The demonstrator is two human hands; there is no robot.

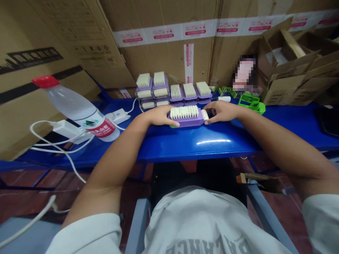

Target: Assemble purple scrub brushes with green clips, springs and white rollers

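Note:
A purple brush with cream-white bristles [184,117] lies on the blue bench top [169,150], bristles up. My left hand [159,116] grips its left end, and my right hand [219,112] holds its right end. A small white cylinder [204,114] sits at the right end, against my right fingers. A sliver of green plastic [172,126] shows under the brush's near left edge. Whatever lies beneath the brush is hidden.
Several similar purple brushes [189,92] stand stacked behind my hands. Green plastic parts [251,104] lie to the right. On the left are a water bottle with a red cap [79,109] and white chargers with cables [66,129]. Cardboard boxes [288,63] line the back.

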